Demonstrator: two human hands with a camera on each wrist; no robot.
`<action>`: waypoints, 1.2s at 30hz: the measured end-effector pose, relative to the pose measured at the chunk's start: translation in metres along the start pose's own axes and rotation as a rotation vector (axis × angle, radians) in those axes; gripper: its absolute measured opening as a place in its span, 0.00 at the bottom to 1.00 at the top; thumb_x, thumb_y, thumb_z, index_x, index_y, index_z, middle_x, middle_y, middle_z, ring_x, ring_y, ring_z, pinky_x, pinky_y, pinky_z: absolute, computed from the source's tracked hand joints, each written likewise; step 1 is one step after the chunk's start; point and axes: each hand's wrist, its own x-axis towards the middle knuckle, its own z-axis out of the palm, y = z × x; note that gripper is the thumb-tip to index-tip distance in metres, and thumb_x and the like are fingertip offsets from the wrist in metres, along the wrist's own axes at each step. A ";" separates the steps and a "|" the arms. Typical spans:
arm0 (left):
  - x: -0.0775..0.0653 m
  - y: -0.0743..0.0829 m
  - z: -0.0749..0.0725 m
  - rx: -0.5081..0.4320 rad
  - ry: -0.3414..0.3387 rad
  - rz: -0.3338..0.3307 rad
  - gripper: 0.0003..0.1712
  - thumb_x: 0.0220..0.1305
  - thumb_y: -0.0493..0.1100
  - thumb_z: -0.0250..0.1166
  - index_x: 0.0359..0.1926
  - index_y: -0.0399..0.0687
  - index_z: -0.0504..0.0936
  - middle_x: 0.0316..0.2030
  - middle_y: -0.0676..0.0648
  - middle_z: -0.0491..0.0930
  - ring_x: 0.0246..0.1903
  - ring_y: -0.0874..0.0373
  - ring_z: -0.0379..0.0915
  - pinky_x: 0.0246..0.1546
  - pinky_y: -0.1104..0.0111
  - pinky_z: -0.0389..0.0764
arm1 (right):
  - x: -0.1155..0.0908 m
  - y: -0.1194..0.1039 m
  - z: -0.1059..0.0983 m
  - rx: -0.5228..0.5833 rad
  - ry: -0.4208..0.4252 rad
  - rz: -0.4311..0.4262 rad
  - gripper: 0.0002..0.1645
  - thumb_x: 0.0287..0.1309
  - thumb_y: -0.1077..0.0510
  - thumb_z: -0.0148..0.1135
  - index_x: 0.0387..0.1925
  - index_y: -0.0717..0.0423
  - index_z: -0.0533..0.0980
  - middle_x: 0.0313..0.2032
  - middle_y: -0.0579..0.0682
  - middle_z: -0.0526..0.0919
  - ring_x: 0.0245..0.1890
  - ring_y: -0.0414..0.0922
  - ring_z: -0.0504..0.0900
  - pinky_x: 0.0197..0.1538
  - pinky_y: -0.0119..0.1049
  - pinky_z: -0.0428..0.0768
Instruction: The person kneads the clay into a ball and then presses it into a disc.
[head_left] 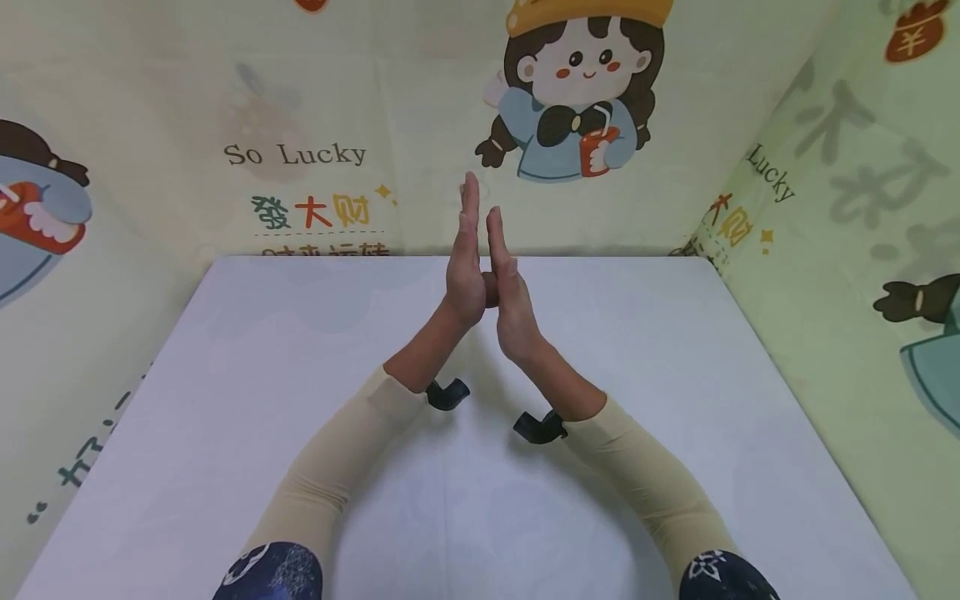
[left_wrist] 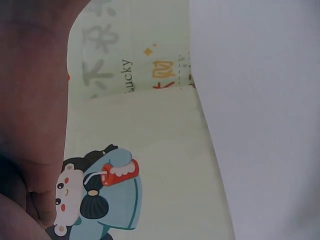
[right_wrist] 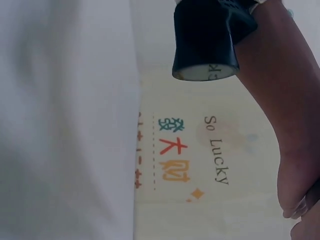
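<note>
Holding brown lump [head_left: 491,290] between left hand [head_left: 467,268] and right hand [head_left: 514,296] with straight fingers; could drop it through uneven pressure.

Table [head_left: 225,400]: white top, flat, with straight far and side edges. A faint crease [head_left: 445,500] (thin, pale, easily missed) runs lengthwise near the middle. Soft grey shadows [head_left: 486,367] fall across the surface. Both wrist views show the same plain white finish.
</note>
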 end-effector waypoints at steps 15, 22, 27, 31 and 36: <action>0.009 -0.001 -0.003 -0.003 -0.056 -0.029 0.38 0.80 0.49 0.26 0.84 0.43 0.33 0.85 0.47 0.28 0.78 0.73 0.22 0.76 0.64 0.27 | 0.001 -0.005 0.005 -0.110 0.049 -0.022 0.59 0.75 0.22 0.25 0.83 0.62 0.34 0.84 0.50 0.29 0.82 0.40 0.34 0.79 0.44 0.45; 0.004 -0.005 0.005 -0.002 -0.128 -0.079 0.38 0.80 0.50 0.26 0.84 0.42 0.34 0.85 0.48 0.29 0.79 0.70 0.22 0.77 0.61 0.28 | 0.005 -0.007 0.000 -0.153 0.106 -0.030 0.61 0.72 0.19 0.26 0.84 0.60 0.35 0.84 0.51 0.30 0.82 0.40 0.32 0.80 0.48 0.35; -0.001 -0.009 0.007 -0.009 -0.169 -0.099 0.38 0.80 0.49 0.25 0.84 0.40 0.35 0.85 0.46 0.32 0.80 0.67 0.25 0.77 0.62 0.30 | 0.006 -0.009 -0.003 -0.166 0.128 -0.038 0.61 0.72 0.19 0.26 0.84 0.59 0.35 0.84 0.49 0.31 0.82 0.40 0.32 0.79 0.49 0.35; -0.005 -0.011 0.010 -0.051 -0.197 -0.113 0.37 0.81 0.49 0.25 0.84 0.41 0.36 0.85 0.47 0.32 0.81 0.64 0.24 0.78 0.57 0.32 | 0.011 -0.012 -0.007 -0.216 0.156 -0.080 0.61 0.73 0.20 0.25 0.83 0.64 0.35 0.84 0.55 0.33 0.83 0.41 0.33 0.80 0.45 0.34; -0.009 -0.013 0.014 -0.075 -0.218 -0.085 0.37 0.80 0.49 0.25 0.84 0.42 0.36 0.85 0.48 0.31 0.81 0.63 0.22 0.78 0.53 0.32 | 0.018 -0.017 -0.013 -0.236 0.173 -0.109 0.62 0.73 0.20 0.25 0.82 0.67 0.34 0.84 0.57 0.33 0.83 0.41 0.33 0.80 0.43 0.33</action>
